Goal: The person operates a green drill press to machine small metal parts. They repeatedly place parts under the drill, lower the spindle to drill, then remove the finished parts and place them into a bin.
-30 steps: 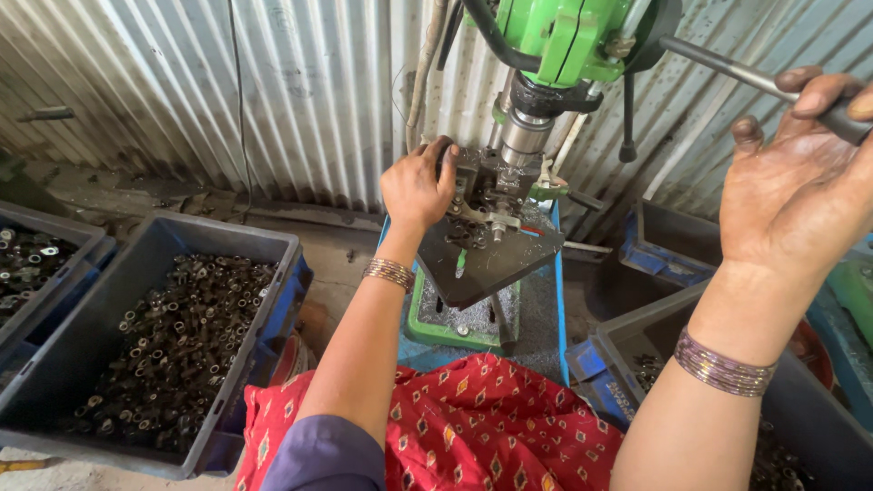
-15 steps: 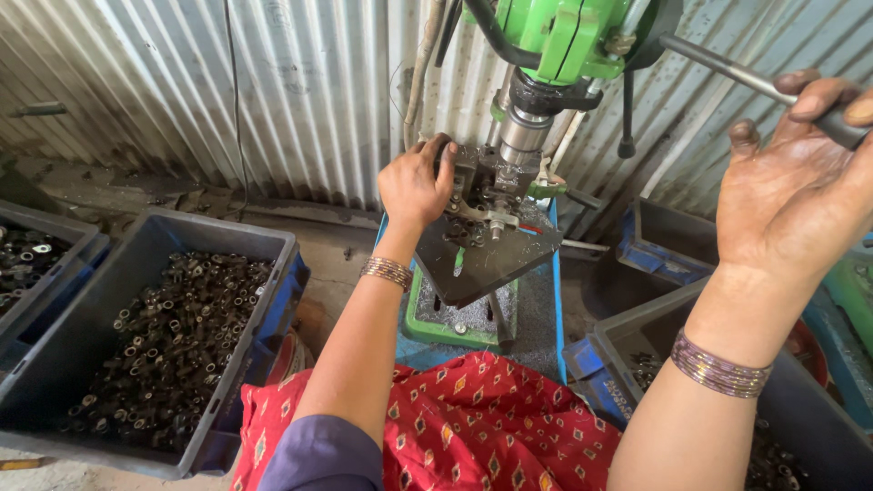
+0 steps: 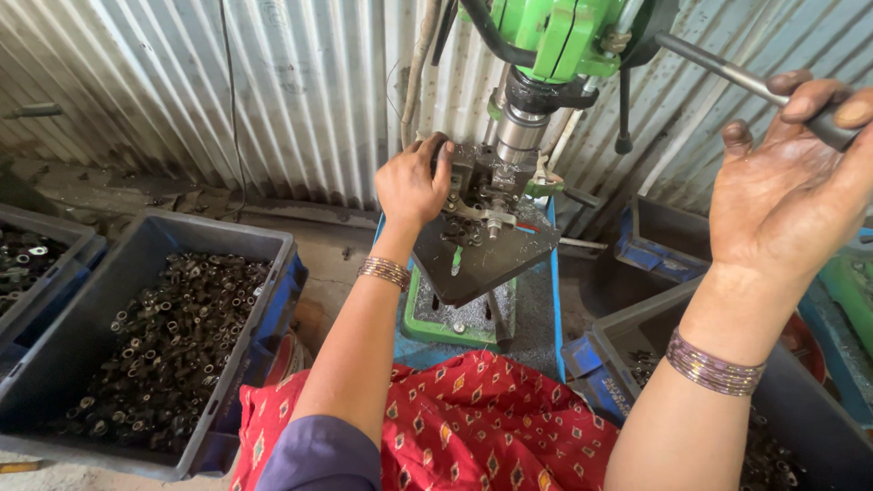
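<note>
So the grey plastic bin of small dark metal rings (image 3: 136, 355) sat far left; left hand (image 3: 414, 186) was curled on the dark steel jig (image 3: 477, 195) under the green drill press (image 3: 555, 36); right hand (image 3: 782, 195) hooked its fingers round the steel feed lever (image 3: 727, 73).

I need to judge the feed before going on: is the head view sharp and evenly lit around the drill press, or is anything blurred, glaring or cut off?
Head view: daylight is even, with no harsh glare; the left hand on the fixture is sharp; the right hand on the feed lever looms large and slightly soft near the lens; the green drill head is cut off at the top edge.
</note>
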